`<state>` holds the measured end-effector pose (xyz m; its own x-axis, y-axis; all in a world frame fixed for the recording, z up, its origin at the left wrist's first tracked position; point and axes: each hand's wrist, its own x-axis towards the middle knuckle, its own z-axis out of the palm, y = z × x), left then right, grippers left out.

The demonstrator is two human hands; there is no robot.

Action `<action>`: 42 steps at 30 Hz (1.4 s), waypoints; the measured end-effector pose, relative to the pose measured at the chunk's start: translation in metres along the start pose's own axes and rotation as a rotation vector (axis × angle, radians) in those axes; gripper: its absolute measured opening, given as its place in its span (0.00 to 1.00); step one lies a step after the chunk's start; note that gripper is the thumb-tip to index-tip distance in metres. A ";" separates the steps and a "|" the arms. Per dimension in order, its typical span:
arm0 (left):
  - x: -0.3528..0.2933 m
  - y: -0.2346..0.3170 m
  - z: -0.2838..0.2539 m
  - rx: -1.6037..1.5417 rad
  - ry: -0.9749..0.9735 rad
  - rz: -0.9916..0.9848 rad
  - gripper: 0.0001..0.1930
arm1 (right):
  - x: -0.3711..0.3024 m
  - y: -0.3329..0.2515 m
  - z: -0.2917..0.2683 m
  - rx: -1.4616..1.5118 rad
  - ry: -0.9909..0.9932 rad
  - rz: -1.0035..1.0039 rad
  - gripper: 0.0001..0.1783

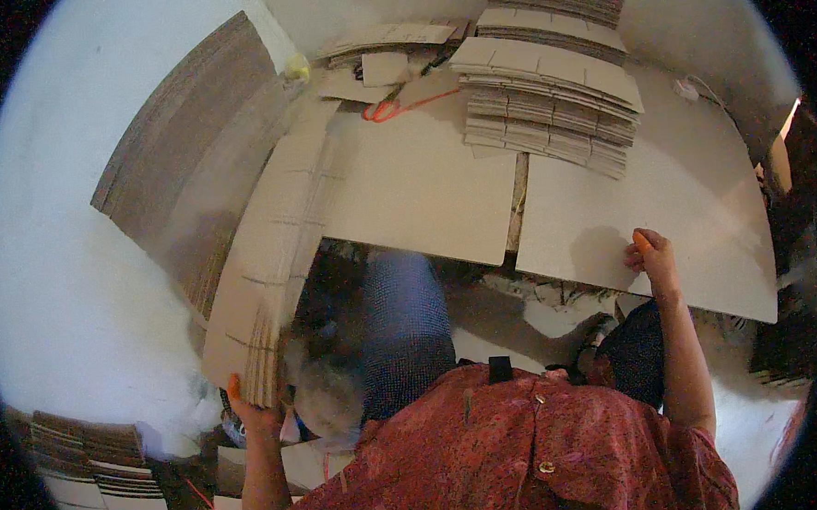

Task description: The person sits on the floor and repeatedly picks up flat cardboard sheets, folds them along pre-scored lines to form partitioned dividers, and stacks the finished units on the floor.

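Note:
My left hand [250, 406] grips the near end of a bundle of long, narrow cardboard strips [269, 235] marked with dark cross slits. The bundle stretches away along the left side, and its far part is smeared by motion. An orange cover shows on a digit of that hand. Over the right part of the pale tabletop [683, 204], my right hand [652, 261] is closed, with an orange cover on one digit. Whatever its curled fingers may hold cannot be made out.
Stacks of slit cardboard [548, 91] rise at the back of the table. Red cord [392, 110] lies beside them. A tall cardboard stack [180, 128] leans by the left wall, with more cardboard [92, 465] at lower left. A gap [517, 212] divides the two table boards.

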<state>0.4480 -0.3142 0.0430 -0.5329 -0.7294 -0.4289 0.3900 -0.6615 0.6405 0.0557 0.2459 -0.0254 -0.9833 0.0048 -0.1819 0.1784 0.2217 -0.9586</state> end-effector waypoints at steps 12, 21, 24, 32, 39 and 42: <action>0.024 -0.004 -0.008 0.233 -0.004 0.008 0.32 | -0.002 -0.008 0.003 -0.035 -0.049 -0.006 0.19; 0.003 0.010 -0.050 0.099 -0.118 -0.110 0.34 | 0.003 0.004 -0.002 -0.050 -0.028 -0.026 0.18; -0.012 -0.001 -0.046 0.135 -0.075 -0.049 0.34 | 0.003 -0.001 0.000 -0.065 -0.045 -0.015 0.17; 0.026 -0.029 0.007 0.150 -0.034 -0.026 0.31 | -0.003 -0.005 -0.001 -0.055 -0.035 -0.013 0.17; 0.060 -0.044 0.047 0.162 -0.115 -0.058 0.29 | -0.008 -0.012 -0.004 -0.068 -0.030 -0.023 0.17; 0.076 -0.043 0.038 0.110 -0.125 -0.054 0.29 | -0.010 -0.013 -0.003 -0.045 -0.025 -0.049 0.17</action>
<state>0.3624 -0.3349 0.0067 -0.6429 -0.6613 -0.3864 0.2772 -0.6712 0.6875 0.0629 0.2456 -0.0107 -0.9896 -0.0311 -0.1405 0.1274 0.2650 -0.9558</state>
